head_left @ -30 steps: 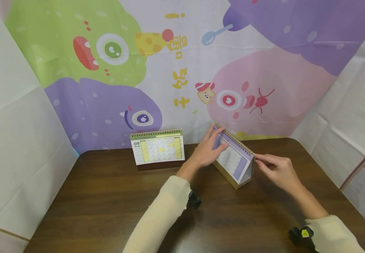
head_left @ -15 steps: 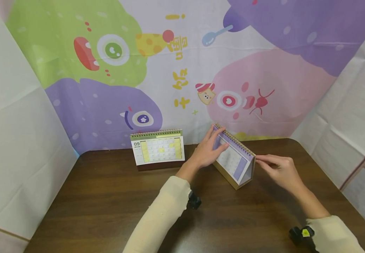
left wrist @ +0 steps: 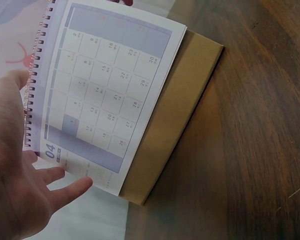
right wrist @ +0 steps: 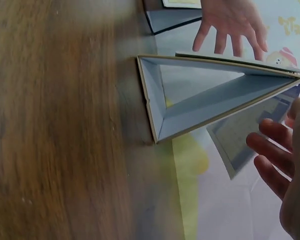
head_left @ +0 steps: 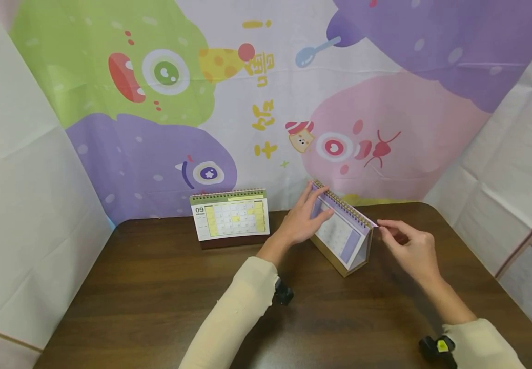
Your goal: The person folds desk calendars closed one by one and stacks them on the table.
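Observation:
A purple desk calendar with a gold spiral and brown stand sits angled on the table, its front page marked 04 in the left wrist view. My left hand rests on its left end with fingers spread, the thumb by the spiral. At the right end, thumb and index finger of my right hand pinch the upper corner of a calendar page. That page hangs apart from the back of the triangular stand in the right wrist view. The other right fingers are loosely bent.
To the left stands a green-topped desk calendar showing 09, on a dark red base. The brown wooden table reaches back to a cartoon-print cloth. White cloth walls flank both sides.
My right hand has shifted slightly right and up from the spiral's end, drawing a purple page corner out from behind the calendar. The left hand stays put.

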A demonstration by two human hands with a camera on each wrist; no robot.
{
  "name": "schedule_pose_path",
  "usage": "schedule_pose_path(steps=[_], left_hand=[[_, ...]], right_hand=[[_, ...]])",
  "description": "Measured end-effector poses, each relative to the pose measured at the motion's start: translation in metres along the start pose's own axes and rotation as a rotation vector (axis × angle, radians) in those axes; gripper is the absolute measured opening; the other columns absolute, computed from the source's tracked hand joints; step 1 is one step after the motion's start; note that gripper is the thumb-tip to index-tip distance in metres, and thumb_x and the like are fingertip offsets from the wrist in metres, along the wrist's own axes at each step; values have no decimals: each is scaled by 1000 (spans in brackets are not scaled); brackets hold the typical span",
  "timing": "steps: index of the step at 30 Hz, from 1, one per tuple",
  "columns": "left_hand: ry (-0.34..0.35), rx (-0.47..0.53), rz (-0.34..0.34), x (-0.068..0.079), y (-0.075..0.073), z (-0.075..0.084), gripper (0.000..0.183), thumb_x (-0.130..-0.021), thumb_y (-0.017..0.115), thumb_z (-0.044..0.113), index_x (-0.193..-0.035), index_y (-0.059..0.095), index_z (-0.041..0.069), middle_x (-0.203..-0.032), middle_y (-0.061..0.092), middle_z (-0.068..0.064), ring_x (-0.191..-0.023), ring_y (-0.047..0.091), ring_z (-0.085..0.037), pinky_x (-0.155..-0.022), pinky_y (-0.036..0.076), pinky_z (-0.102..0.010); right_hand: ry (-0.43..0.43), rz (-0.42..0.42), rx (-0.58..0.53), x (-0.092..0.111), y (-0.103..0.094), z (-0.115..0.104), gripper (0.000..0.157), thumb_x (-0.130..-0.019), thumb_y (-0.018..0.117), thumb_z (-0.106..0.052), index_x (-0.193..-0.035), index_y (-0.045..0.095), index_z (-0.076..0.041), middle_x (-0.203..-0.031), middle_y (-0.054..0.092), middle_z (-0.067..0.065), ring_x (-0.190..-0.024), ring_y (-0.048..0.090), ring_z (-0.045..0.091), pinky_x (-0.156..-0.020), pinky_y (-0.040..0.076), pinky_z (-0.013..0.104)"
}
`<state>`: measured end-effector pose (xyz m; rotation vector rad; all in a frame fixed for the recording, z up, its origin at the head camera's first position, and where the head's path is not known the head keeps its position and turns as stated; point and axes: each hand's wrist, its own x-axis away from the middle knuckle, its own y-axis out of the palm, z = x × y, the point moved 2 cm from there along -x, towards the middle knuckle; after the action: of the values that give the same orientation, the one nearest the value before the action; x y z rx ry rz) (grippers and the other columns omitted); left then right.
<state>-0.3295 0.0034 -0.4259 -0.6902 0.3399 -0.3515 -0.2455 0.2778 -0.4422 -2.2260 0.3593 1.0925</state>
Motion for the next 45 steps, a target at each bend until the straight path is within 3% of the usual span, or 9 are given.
schedule_pose_path(steps=[10, 15, 17, 18, 22, 24, 31, 37, 45], left_hand=[[-1, -3, -5, 2, 0, 0, 69, -113, 56, 56, -177, 32, 41, -194, 5, -5, -171, 34, -51, -128, 39, -80], [-2, -5, -4, 3, 0, 0, 70, -113, 56, 56, -177, 30, 43, -194, 4, -3, -171, 35, -51, -128, 39, -80], [-3, -8, -2, 3, 0, 0, 71, -113, 56, 56, -177, 29, 44, -194, 4, -4, -170, 35, -51, -128, 39, -80], [-3, -9, 0, 3, 1, 0, 71, -113, 56, 56, -177, 29, 44, -194, 4, -4, -170, 36, -51, -128, 39, -80], [-3, -13, 1, 2, 2, 0, 71, -113, 56, 56, -178, 29, 44, -194, 3, -4, -168, 38, -53, -127, 40, -81], [-3, -11, -1, 2, 2, -1, 71, -113, 56, 56, -178, 29, 44, -194, 2, -4, -167, 39, -54, -126, 40, -81], [-9, -14, -3, 2, 3, -1, 72, -113, 57, 56, -178, 29, 43, -194, 2, -6, -169, 37, -53, -127, 40, -80], [-17, -4, -3, 2, 4, -2, 72, -114, 56, 57, -178, 26, 46, -194, 2, -6, -170, 35, -52, -129, 39, -79], [-31, -9, -23, 3, 5, -4, 73, -113, 54, 61, -178, 20, 54, -194, -1, -4, -171, 32, -54, -128, 38, -81]], right_hand=[[77, 15, -19, 2, 0, -3, 20, -96, 76, 10, -110, 88, 2, -93, 85, 25, -73, 62, -22, -60, 45, 4], [94, 42, -29, 0, -2, -2, 21, -95, 77, 9, -109, 89, -1, -97, 84, -12, -67, 59, -17, -60, 44, 5], [77, 61, -34, -1, -2, -3, 22, -95, 77, 9, -109, 89, -2, -100, 82, -18, -70, 57, -17, -64, 44, 4], [64, 71, -34, -2, -2, -4, 23, -94, 77, 10, -110, 89, -2, -100, 83, -17, -72, 57, -18, -66, 44, 3], [18, 102, -36, -6, -2, -9, 24, -94, 76, 11, -113, 88, 0, -104, 87, 16, -86, 59, -22, -75, 44, -1], [14, 114, -46, -8, -1, -12, 24, -95, 75, 11, -113, 87, 1, -105, 85, 24, -92, 63, -23, -77, 45, -2], [22, 136, -86, -12, 0, -22, 25, -95, 73, 13, -115, 86, 5, -110, 84, 28, -102, 67, -22, -80, 47, -1], [-35, 159, -118, -12, 4, -32, 33, -92, 73, 15, -120, 85, 5, -111, 82, 31, -113, 69, -19, -90, 50, 1], [-108, 132, -154, -15, 7, -44, 38, -89, 73, 16, -123, 84, 4, -111, 81, 32, -117, 69, -16, -93, 54, 2]])
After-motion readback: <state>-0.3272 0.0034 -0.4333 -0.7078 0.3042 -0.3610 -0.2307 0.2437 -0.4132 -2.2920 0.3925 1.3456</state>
